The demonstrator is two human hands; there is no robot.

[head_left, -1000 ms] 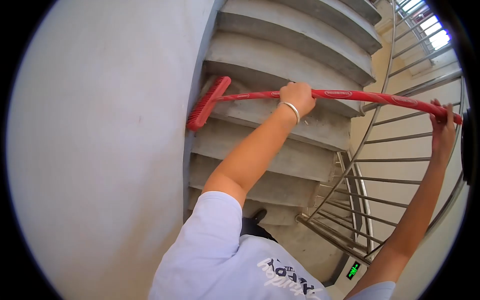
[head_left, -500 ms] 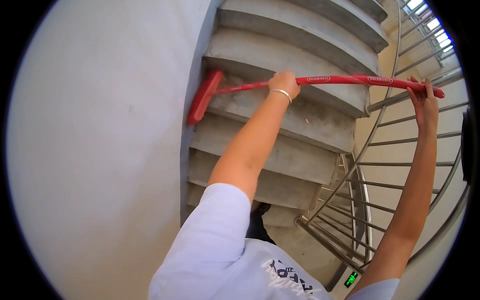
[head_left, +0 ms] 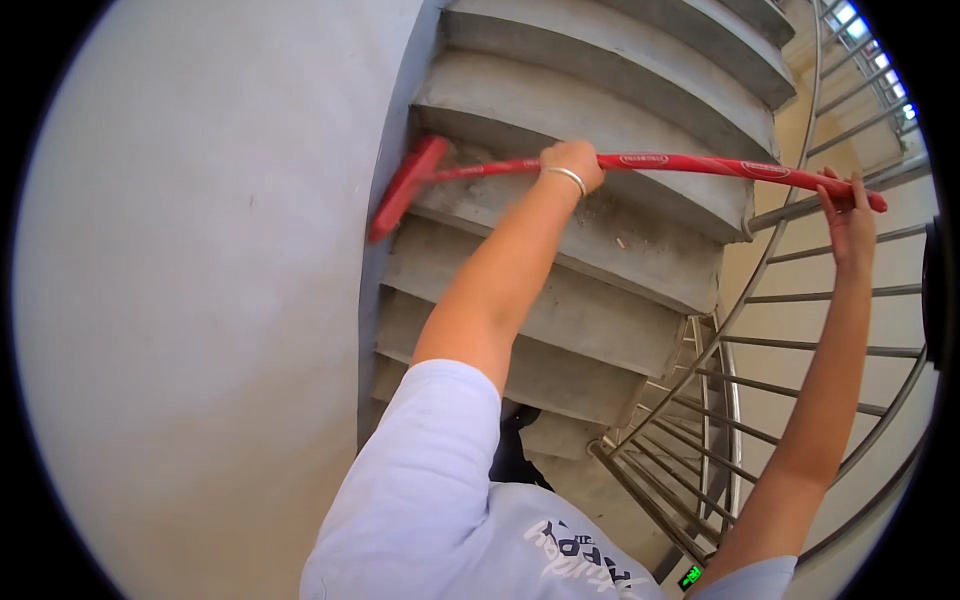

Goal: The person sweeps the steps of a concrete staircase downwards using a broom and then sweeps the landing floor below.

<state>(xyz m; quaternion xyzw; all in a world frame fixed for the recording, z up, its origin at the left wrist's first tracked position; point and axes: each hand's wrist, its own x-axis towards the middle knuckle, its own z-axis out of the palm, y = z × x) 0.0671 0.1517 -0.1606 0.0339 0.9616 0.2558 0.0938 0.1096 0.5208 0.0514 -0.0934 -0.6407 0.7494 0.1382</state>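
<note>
A red broom lies across my view, its long handle running from left to right. Its head is at the left end of a concrete step, by the wall; the bristles are hidden. My left hand, with a bracelet on the wrist, is closed around the middle of the handle. Near the handle's far right end, my right hand holds it between thumb and fingers. Small bits of debris are scattered on the step under the handle.
A pale wall with a grey lower band borders the steps on the left. Curved metal railing runs along the right, behind my right arm. More steps rise ahead, and others descend toward my feet.
The broom head has shifted slightly left and up toward the wall, blurred a little. The handle's right end sits slightly lower, and my right hand has moved down with it. Both hands keep their hold.
</note>
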